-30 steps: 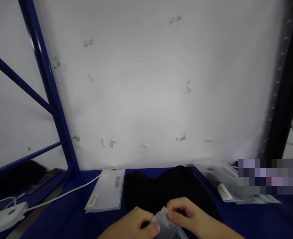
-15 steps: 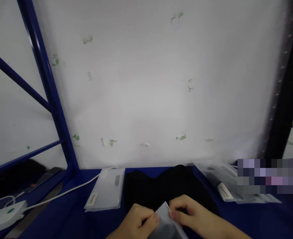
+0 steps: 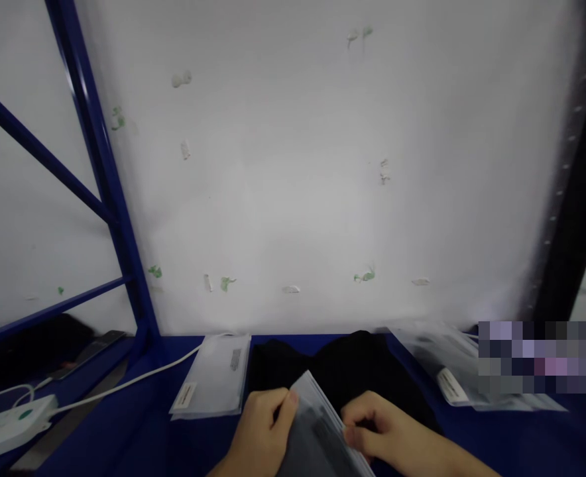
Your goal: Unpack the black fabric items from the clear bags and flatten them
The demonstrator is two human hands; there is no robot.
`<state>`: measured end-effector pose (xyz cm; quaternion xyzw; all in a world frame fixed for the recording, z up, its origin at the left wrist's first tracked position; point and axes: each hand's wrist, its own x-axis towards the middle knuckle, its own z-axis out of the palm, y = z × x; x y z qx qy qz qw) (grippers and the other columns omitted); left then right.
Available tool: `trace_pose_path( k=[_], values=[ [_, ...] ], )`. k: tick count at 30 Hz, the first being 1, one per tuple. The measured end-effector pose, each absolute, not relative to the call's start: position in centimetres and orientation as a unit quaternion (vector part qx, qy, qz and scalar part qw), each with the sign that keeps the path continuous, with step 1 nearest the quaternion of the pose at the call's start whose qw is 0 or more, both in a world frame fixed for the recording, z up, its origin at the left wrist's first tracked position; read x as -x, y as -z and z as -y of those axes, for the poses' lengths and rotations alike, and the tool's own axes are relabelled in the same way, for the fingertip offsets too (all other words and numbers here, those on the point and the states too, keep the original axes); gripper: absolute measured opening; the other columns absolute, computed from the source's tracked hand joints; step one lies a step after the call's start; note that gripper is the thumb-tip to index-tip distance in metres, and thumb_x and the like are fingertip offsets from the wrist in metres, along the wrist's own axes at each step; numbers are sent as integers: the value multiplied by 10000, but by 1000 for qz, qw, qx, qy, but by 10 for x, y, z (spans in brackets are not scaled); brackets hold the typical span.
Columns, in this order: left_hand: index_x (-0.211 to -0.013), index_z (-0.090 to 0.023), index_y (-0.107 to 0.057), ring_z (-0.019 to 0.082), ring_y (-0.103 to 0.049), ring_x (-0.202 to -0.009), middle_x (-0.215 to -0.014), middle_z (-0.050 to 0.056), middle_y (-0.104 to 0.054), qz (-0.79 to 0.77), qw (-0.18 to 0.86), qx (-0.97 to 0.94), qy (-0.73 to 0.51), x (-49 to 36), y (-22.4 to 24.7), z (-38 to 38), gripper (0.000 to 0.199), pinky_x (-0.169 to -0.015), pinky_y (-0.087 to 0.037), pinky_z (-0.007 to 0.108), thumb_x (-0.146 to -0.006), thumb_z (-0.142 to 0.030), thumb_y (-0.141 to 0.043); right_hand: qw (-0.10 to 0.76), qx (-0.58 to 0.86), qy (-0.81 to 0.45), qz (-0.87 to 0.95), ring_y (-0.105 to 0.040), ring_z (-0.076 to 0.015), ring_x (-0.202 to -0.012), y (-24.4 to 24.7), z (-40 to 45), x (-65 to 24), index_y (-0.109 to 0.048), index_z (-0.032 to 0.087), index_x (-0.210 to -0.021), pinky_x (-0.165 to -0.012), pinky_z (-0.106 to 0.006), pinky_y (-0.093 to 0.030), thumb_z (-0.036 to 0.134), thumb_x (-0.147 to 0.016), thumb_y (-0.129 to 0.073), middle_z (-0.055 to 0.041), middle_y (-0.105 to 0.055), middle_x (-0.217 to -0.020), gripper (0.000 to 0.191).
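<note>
My left hand (image 3: 260, 430) and my right hand (image 3: 387, 434) both grip a clear plastic bag (image 3: 317, 430) with something grey inside, at the bottom centre of the view. The left thumb pinches the bag's upper left corner and the right fingers pinch its right edge. Right behind the bag, a pile of black fabric (image 3: 343, 371) lies on the blue table (image 3: 522, 437).
A flat frosted bag with labels (image 3: 213, 384) lies left of the fabric. More clear bags (image 3: 447, 364) are stacked at the right. A white power strip (image 3: 9, 427) and its cable (image 3: 134, 381) sit at the left, by a blue frame post (image 3: 109, 199). A white wall panel stands behind.
The bag has come up and forward, so more of it shows between my hands. My left hand slid up to its top corner, and my hands have moved apart.
</note>
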<state>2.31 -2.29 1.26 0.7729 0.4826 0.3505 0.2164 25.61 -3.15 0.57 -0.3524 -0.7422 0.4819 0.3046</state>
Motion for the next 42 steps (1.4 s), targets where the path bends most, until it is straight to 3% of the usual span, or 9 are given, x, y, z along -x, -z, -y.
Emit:
trace_pose_path(
  k=[6, 12, 16, 19, 22, 24, 32, 37, 42],
  values=[
    [-584, -220, -300, 150, -372, -573, -554, -35, -374, -546, 186, -713, -399, -9, -17, 5, 472, -564, -243, 283, -941, -518, -374, 258, 380, -399, 793, -349, -91, -563, -7, 31, -260, -443, 182, -520, -512, -220, -272, 166, -759, -571, 63, -333, -552, 272],
    [-589, -231, -312, 170, -381, -580, -555, -34, -382, -570, 175, -686, -416, -1, -17, -7, 441, -571, -236, 289, -934, -500, -372, 206, 347, -401, 822, -261, -59, -472, -9, 32, -267, -405, 181, -487, -436, -221, -174, 76, -673, -517, 85, -255, -493, 241],
    [-613, -230, -343, 178, -406, -619, -596, -33, -394, -552, 207, -698, -406, 0, -16, -11, 434, -590, -282, 284, -943, -513, -353, 186, 315, -394, 843, -207, -55, -463, -16, 33, -272, -328, 183, -473, -442, -236, -147, 88, -719, -549, 84, -191, -513, 344],
    [-625, -228, -335, 174, -406, -635, -614, -37, -377, -527, 240, -717, -389, -3, -13, -9, 448, -597, -308, 280, -945, -543, -347, 249, 336, -375, 827, -309, -78, -525, -20, 32, -272, -447, 178, -530, -489, -226, -241, 224, -842, -599, 71, -340, -544, 350],
    [-630, -227, -312, 160, -382, -627, -617, -44, -350, -505, 262, -734, -372, -7, -10, -5, 471, -586, -299, 272, -947, -574, -352, 296, 355, -400, 791, -437, -126, -646, -21, 31, -269, -670, 180, -778, -591, -242, -360, 358, -924, -579, 23, -534, -683, 248],
    [-628, -223, -315, 151, -367, -619, -615, -47, -340, -494, 270, -743, -361, -9, -9, -1, 490, -576, -285, 267, -951, -589, -354, 302, 343, -413, 788, -471, -144, -699, -20, 30, -267, -719, 198, -922, -652, -266, -393, 416, -947, -566, 0, -581, -771, 268],
    [-616, -204, -349, 137, -379, -606, -607, -47, -378, -476, 271, -766, -337, -10, -8, 4, 474, -574, -252, 279, -980, -504, -389, 360, 309, -415, 776, -488, -160, -778, -15, 26, -266, -740, 237, -1054, -708, -297, -408, 507, -867, -689, -26, -556, -938, 332],
    [-609, -201, -353, 135, -384, -600, -598, -48, -378, -466, 265, -774, -338, -11, -11, 8, 458, -577, -257, 279, -989, -454, -387, 291, 316, -446, 786, -545, -181, -875, -20, 34, -261, -738, 237, -1071, -768, -306, -462, 511, -910, -628, -50, -556, -1071, 336],
    [-597, -202, -320, 121, -361, -571, -583, -54, -350, -446, 244, -778, -370, -14, -15, 16, 465, -570, -266, 269, -997, -429, -392, 239, 272, -463, 809, -562, -255, -1113, -29, 45, -252, -745, 197, -1088, -1006, -378, -454, 558, -900, -600, -93, -563, -1220, 431]
  ],
)
